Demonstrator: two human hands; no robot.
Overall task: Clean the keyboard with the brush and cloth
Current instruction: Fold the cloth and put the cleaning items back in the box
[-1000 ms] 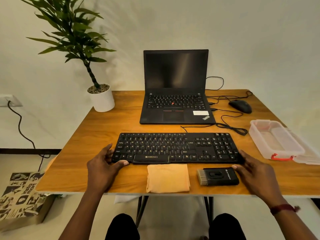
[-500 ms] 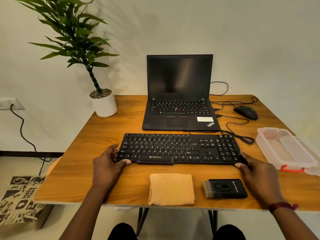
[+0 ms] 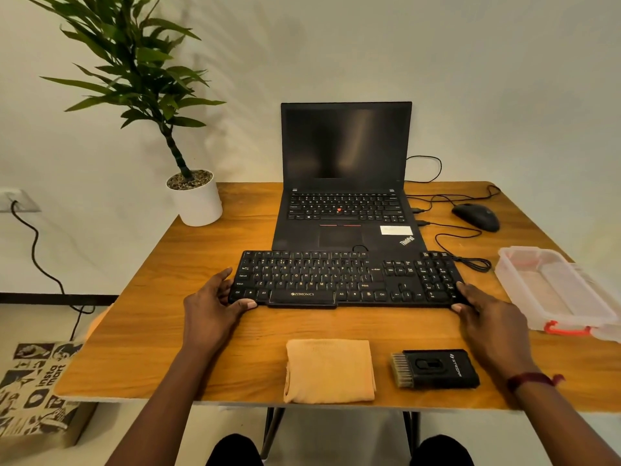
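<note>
Now the Zebronics keyboard [image 3: 346,280] sits farther back on the wooden table [image 3: 141,317] than a second ago: its far edge overlaps the front lip of the open ThinkPad laptop [image 3: 346,183], where before a strip of bare wood lay between them. Left hand [image 3: 215,307] grips the keyboard's left end, thumb on the near edge, fingers curled over the side. Right hand [image 3: 487,317] grips the right end the same way. Neither hand holds a tool. The push has widened the bare strip between the keyboard and the two tools near the table's front edge. Folded orange cloth [image 3: 331,369] lies flat, untouched; black cleaning brush [image 3: 437,368] just right of it, bristles toward the cloth. Judgement: still positioning, cleaning not begun. Next likely step: let go and take the brush.
</note>
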